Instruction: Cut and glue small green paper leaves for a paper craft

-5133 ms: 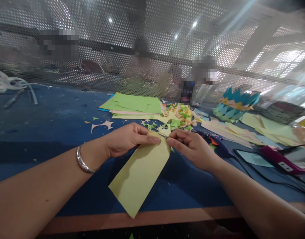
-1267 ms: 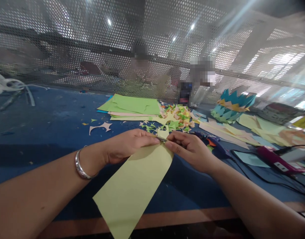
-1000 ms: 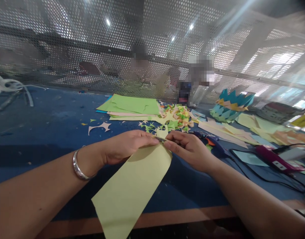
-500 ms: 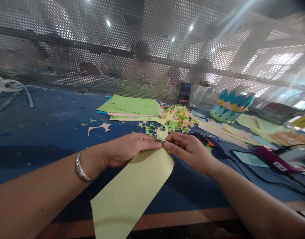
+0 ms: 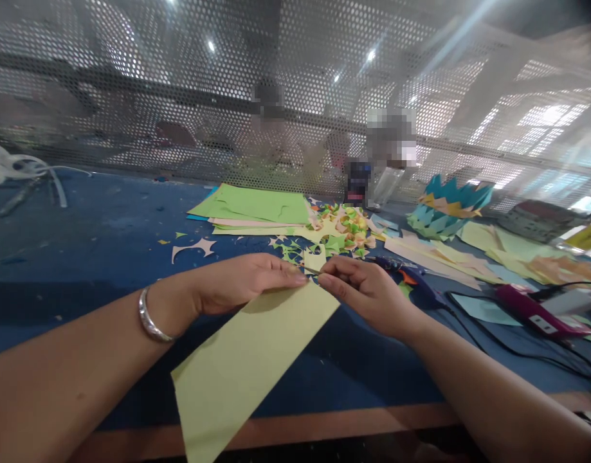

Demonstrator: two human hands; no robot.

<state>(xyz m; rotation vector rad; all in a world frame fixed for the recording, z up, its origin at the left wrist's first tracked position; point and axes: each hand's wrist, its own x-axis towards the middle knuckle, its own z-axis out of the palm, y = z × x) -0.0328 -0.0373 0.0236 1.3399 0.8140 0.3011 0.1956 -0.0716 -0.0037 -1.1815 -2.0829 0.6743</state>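
Note:
My left hand [image 5: 256,280] pinches the upper edge of a long pale yellow paper strip [image 5: 256,360] between thumb and fingers. The strip slants down to the lower left, past the table's front edge. My right hand [image 5: 363,289], fingers curled, grips a thin metal tool [image 5: 312,271]. Its slim end reaches left towards my left fingertips, near the strip's top edge; the rest is hidden in my right hand, so I cannot tell its kind. Just beyond the fingertips lies a pale yellow scrap [image 5: 315,258] with a notched edge.
A stack of coloured paper [image 5: 256,204] lies behind, beside a heap of curled scraps [image 5: 350,225]. At right are a glue gun [image 5: 425,286], its black cable, a magenta power strip [image 5: 536,310] and a zigzag paper crown [image 5: 449,206]. A perforated metal screen [image 5: 189,116] stands behind the table.
The paper strip has turned a little, its upper right corner now showing sharply below my right hand. My left hand has shifted slightly left, and more of the thin tool shows between the hands.

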